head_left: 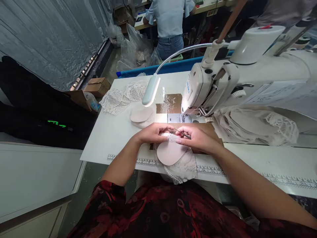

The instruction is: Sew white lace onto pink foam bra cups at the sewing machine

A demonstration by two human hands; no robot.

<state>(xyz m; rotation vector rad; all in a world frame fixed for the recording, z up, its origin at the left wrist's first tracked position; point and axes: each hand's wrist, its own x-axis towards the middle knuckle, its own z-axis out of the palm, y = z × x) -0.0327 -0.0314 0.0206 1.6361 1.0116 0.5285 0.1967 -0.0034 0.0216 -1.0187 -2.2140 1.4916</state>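
My left hand (156, 133) pinches the upper edge of a white lace piece (182, 168), which has a smooth pale oval cup pad (172, 153) on it. The piece hangs over the table's front edge. Across from it, my right hand (194, 137) is closed round a small dark pointed tool (184, 134), which looks like thread snips; its thumb touches the lace edge. Both hands are just in front of the sewing machine's lit needle area (183, 118). The fingers partly hide the tool and the lace edge.
The sewing machine (198, 86) fills the right side, with a lamp (151, 90) on a bendable neck. Stacked lace cups (257, 127) lie at right. Lace pieces (116, 100) and another pad (141, 113) lie at left. A printed ruler (146, 162) edges the table. Another person (169, 23) sits beyond.
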